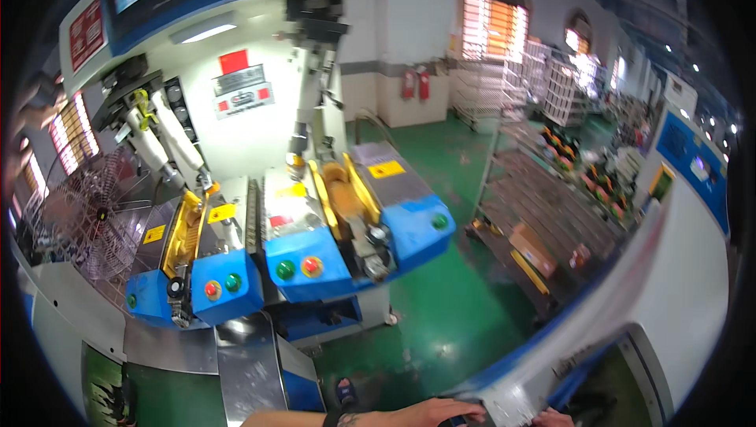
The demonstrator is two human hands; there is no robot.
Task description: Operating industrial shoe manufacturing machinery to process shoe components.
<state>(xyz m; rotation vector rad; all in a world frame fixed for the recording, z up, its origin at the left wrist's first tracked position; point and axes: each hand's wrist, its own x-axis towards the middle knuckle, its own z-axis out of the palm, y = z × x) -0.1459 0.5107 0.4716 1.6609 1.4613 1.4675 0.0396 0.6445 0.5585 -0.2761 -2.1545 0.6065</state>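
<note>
- Head view: the left hand (441,410) and right hand (554,419) show at the lower edge, apart from each other, with a pale silvery part (510,407) between them
- State of hands: left hand bent, fingers over a small dark item (454,421); whether they grip it or merely rest on it cannot be told; right hand cut off by the edge, hold not determinable
- Risk, slip: if the left fingers bear only lightly, the dark item could slide free and drop toward the green floor (441,301)
- Risk, knock: both hands are near the white and blue housing (685,262); a hasty move could scrape knuckles on its edge
- Risk, snag: the dark wristband (331,420) might catch if the left forearm were drawn across a projecting edge
- Appearance, pale part: light grey to white with bright streaks, seemingly hard and glossy; whether it is separate from the housing cannot be told
- Appearance, dark item: near black, mostly covered by fingers, outline unreadable
- Location: both lie low and right of centre, well apart from the two-station machine (264,134) at left
</note>
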